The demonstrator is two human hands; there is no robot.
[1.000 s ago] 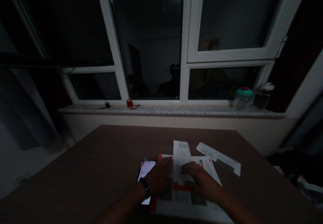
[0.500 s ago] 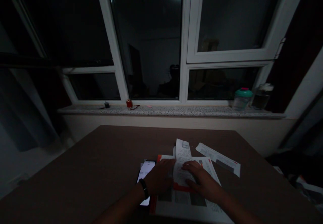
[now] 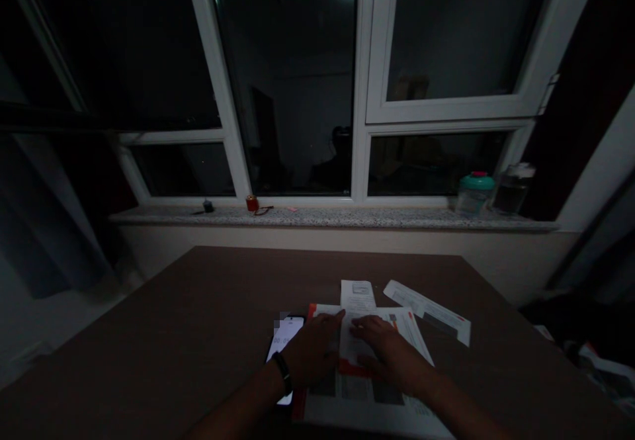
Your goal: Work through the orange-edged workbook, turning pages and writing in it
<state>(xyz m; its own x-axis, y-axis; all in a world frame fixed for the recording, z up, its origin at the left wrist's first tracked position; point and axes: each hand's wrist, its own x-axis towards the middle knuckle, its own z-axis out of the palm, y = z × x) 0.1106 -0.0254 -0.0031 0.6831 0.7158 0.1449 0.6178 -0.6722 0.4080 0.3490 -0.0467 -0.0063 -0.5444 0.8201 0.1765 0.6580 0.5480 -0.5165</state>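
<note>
A narrow folded paper (image 3: pixel 358 298), white with a red-orange lower edge, lies on a larger printed sheet (image 3: pixel 362 410) on the table. My left hand (image 3: pixel 317 347), with a dark band at the wrist, rests along its left edge, index finger stretched forward. On its right side lies my right hand (image 3: pixel 389 351), fingers spread over the paper and thumb towards its lower edge. Both hands press from above and grip nothing. Partly under my left forearm is a lit phone (image 3: pixel 286 333) with a timer on its screen.
A cut strip of printed paper (image 3: pixel 429 311) lies at the right on the brown table (image 3: pixel 198 321). The granite windowsill (image 3: pixel 327 216) behind carries a teal-lidded bottle (image 3: pixel 475 195), another bottle (image 3: pixel 514 192), a small red object (image 3: pixel 252 204) and a small dark object (image 3: pixel 208 206).
The folded paper's far end has straightened and now looks flatter. My right hand's fingers have shifted slightly left across it. My left hand has barely moved.
</note>
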